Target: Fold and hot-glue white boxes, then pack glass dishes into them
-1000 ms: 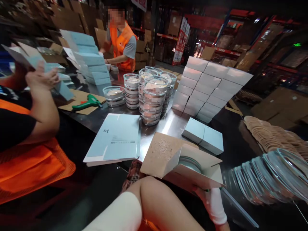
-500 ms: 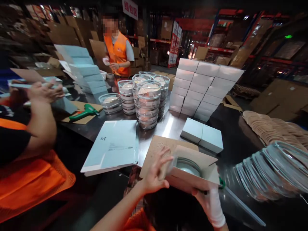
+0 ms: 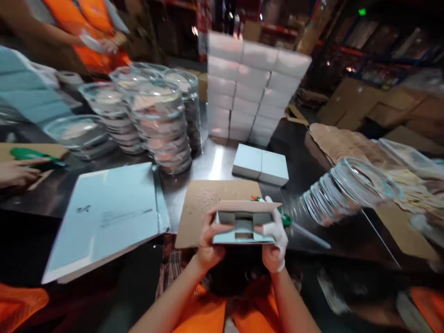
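Observation:
Between my two hands is a small cardboard box (image 3: 243,234), white outside and brown inside, its end flaps folded partly inward and one long flap raised. My bare left hand (image 3: 209,243) grips its left end, fingers reaching over the flaps. My right hand (image 3: 276,240), in a white partial glove, holds the right end the same way. The box is above the near edge of a brown cardboard sheet (image 3: 194,208). Just beyond my right hand lies a green glue gun (image 3: 286,219) with a clear glue stick (image 3: 310,235). What the box contains is hidden.
Flat white cardboard blanks (image 3: 111,208) lie left. Stacked round glass dishes (image 3: 164,134) stand behind them; more glass pieces (image 3: 333,192) lean right. White boxes (image 3: 249,88) form a tall stack behind two low boxes (image 3: 260,164). A co-worker's hand (image 3: 17,175) touches another glue gun (image 3: 31,155).
My left hand has come from the open flap to the box's left end. The box has been turned, its opening now largely covered by flaps. The view has swung right and down.

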Available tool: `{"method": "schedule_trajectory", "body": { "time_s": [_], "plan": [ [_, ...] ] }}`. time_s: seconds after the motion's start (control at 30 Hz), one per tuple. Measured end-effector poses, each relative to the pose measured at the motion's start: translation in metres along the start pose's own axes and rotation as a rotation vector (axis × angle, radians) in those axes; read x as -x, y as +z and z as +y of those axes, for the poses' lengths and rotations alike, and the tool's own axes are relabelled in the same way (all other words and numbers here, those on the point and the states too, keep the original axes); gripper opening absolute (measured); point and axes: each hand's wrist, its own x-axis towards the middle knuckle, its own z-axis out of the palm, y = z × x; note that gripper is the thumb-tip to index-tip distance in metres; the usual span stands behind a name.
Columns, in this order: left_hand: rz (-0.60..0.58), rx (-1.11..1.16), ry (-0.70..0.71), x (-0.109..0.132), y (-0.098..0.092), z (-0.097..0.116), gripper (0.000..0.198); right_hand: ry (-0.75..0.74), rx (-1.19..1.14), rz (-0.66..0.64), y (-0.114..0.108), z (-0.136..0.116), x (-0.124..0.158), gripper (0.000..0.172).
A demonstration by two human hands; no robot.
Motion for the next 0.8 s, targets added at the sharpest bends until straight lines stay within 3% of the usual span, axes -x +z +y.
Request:
{"method": "schedule_trajectory", "body": {
  "time_s": [0.1,0.2,0.4,0.5,0.63,0.7,0.8],
  "plan": [
    [0.102,0.022,-0.154,0.005,0.005,0.006,0.031,0.112,-0.136,0.151,0.015,-0.030,-0.006,0.041],
    [0.161,0.021,-0.232,0.008,0.000,0.004,0.043,0.154,-0.296,0.260,0.028,-0.046,-0.009,0.047],
    [-0.257,-0.086,0.001,0.001,-0.053,-0.025,0.056,0.234,-0.447,0.131,0.017,-0.053,-0.008,0.053],
    [-0.317,-0.134,0.089,-0.010,-0.058,-0.034,0.056,0.295,-0.448,0.110,0.014,-0.050,-0.011,0.054],
    [-0.223,-0.133,0.206,-0.021,-0.033,-0.032,0.041,0.352,-0.436,0.073,0.014,-0.041,-0.020,0.057],
    [-0.157,-0.127,0.246,-0.022,-0.028,-0.025,0.032,0.308,-0.391,0.075,0.002,-0.037,-0.020,0.053],
    [0.024,-0.169,0.279,-0.016,-0.042,-0.006,0.029,0.209,0.035,0.205,-0.038,-0.032,-0.011,0.049]
  ]
}}
